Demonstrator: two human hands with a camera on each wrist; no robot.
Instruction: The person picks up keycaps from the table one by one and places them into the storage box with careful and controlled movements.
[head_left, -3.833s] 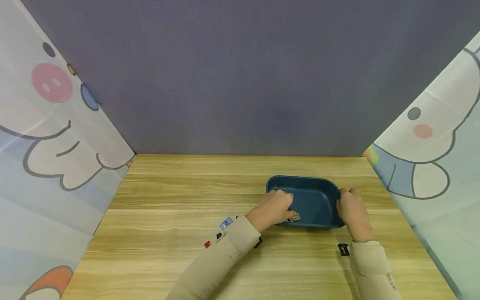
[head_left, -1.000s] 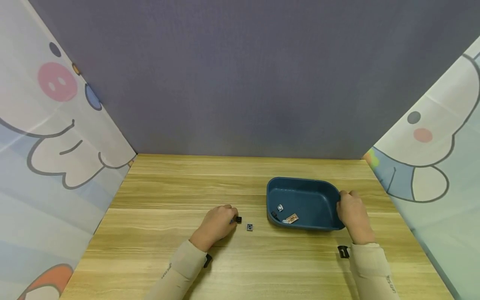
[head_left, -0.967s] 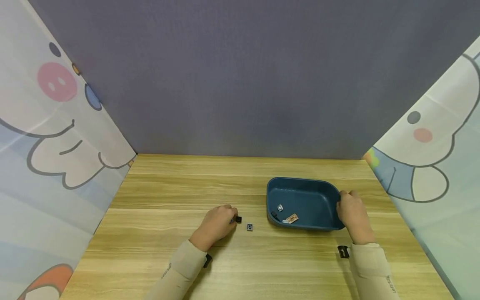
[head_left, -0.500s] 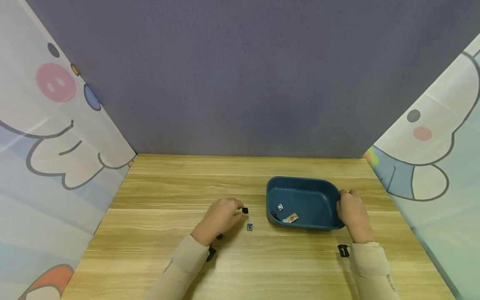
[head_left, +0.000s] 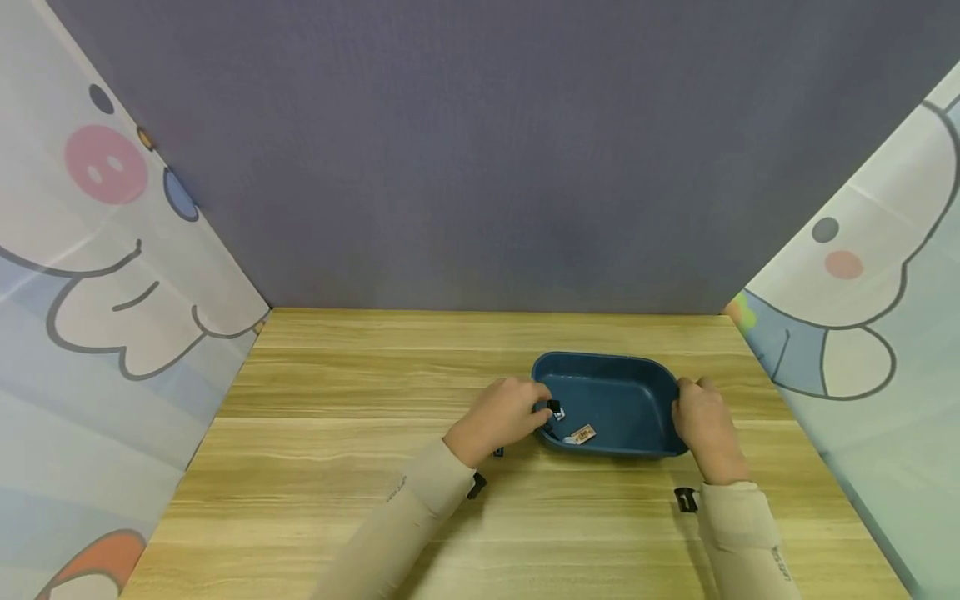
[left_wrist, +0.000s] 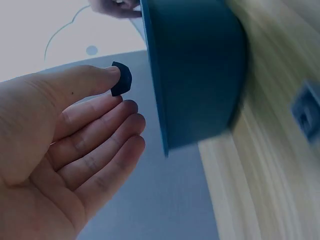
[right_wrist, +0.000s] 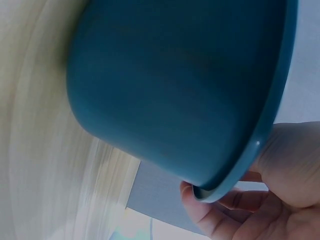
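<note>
My left hand [head_left: 501,410] pinches a small black block-like piece [left_wrist: 123,79] between thumb and forefinger, its other fingers stretched out. In the head view this piece overlaps the left side of a blue plastic bin [head_left: 615,450]. My right hand [head_left: 705,429] grips the bin's right rim, thumb and fingers on either side of it in the right wrist view. Inside the bin lie an orange-brown tile [head_left: 582,434], a white piece [head_left: 560,414] and a dark piece [head_left: 550,432]. A small blue-grey cube [left_wrist: 307,111] lies on the table, partly covered by my left hand in the head view.
The bin stands on a wood-grain table [head_left: 337,392]. Behind rises a grey wall panel [head_left: 487,167], with cartoon-printed sheets [head_left: 105,250] on both sides. Black wrist-camera mounts [head_left: 686,500] sit by the sleeves.
My left hand picked the black piece up from the table, lifted it and carried it right to the bin's left rim. My right hand stays on the bin.
</note>
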